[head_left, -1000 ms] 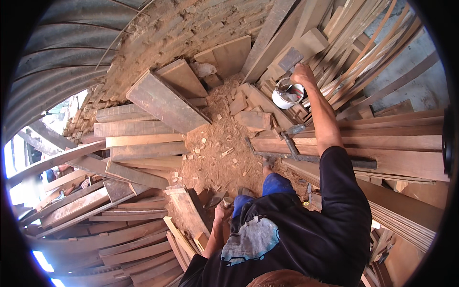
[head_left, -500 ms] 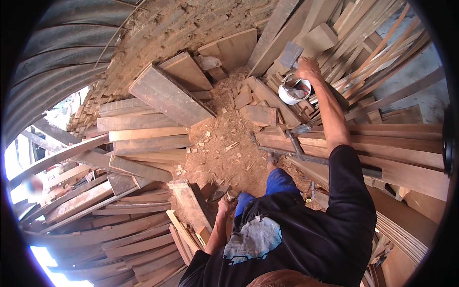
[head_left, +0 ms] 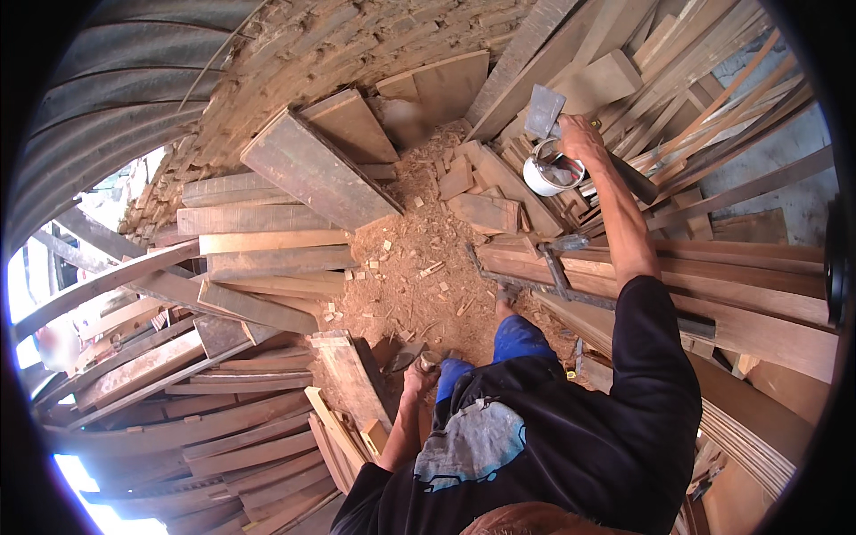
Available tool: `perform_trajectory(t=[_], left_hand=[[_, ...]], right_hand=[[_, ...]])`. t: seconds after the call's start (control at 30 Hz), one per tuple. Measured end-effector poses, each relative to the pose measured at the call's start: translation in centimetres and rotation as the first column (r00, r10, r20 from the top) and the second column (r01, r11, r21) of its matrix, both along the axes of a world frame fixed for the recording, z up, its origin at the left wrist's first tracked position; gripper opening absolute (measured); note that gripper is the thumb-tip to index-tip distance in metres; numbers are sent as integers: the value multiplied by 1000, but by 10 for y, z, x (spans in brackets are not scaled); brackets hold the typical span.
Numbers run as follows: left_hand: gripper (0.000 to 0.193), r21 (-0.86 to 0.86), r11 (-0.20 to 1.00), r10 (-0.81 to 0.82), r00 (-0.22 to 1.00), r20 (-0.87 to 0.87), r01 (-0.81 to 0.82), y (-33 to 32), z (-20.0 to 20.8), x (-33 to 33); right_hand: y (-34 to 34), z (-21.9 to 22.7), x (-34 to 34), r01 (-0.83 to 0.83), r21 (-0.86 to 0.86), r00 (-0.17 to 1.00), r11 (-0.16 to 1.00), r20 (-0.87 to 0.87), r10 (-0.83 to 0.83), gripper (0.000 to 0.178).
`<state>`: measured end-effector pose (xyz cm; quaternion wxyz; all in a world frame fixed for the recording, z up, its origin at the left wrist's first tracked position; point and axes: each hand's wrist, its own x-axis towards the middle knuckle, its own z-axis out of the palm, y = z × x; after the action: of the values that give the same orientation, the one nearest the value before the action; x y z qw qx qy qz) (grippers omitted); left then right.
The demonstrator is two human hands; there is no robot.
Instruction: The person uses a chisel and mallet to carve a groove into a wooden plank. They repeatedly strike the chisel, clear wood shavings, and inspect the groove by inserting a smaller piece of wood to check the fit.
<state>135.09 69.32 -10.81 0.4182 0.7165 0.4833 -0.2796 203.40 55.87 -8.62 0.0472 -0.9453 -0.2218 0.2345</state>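
Note:
My right hand point(head_left: 581, 141) is stretched far forward, closed around a scraper with a wide, flat grey blade point(head_left: 544, 111). Just under that hand is a small white bucket point(head_left: 542, 184) with a wire handle and several things inside that are hard to make out. Whether the same fingers also hold the bucket's handle, I cannot tell. Down by my left knee, my left hand point(head_left: 417, 376) is closed at a small round brownish thing point(head_left: 430, 360), too small to name. A wooden plank point(head_left: 350, 370) lies beside the left hand.
Sawdust and wood chips cover the floor point(head_left: 406, 267). Stacked boards point(head_left: 276, 260) fill the left side. Long timbers point(head_left: 749, 299) and a bar clamp point(head_left: 580, 299) lie at the right. A wide plank point(head_left: 316, 169) leans near the brick wall point(head_left: 357, 45).
The scraper's blade has tipped up and now shows more of its flat face. My right hand has shifted slightly right over the bucket. The left hand is nearly still.

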Motion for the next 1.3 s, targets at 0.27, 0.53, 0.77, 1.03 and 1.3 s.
perform_trajectory(t=[0.27, 0.53, 0.77, 1.03, 1.3], left_hand=[[43, 14, 999, 34, 999, -27, -33, 4, 0, -3], [47, -29, 992, 120, 990, -72, -122, -7, 5, -9], [47, -15, 998, 52, 996, -77, -54, 0, 8, -13], [47, 7, 1000, 29, 998, -57, -29, -2, -5, -17], [50, -21, 999, 35, 999, 13, -35, -17, -12, -38]], right_hand=[[19, -8, 5, -23, -47, 999, 999, -32, 21, 34], [12, -53, -8, 42, 35, 999, 999, -4, -42, 33], [5, -101, 0, -58, 138, 951, 989, 310, 12, 37], [-3, -41, 14, 186, 214, 972, 959, 106, -212, 46], [50, 54, -76, 34, -2, 999, 999, -8, -34, 40]])
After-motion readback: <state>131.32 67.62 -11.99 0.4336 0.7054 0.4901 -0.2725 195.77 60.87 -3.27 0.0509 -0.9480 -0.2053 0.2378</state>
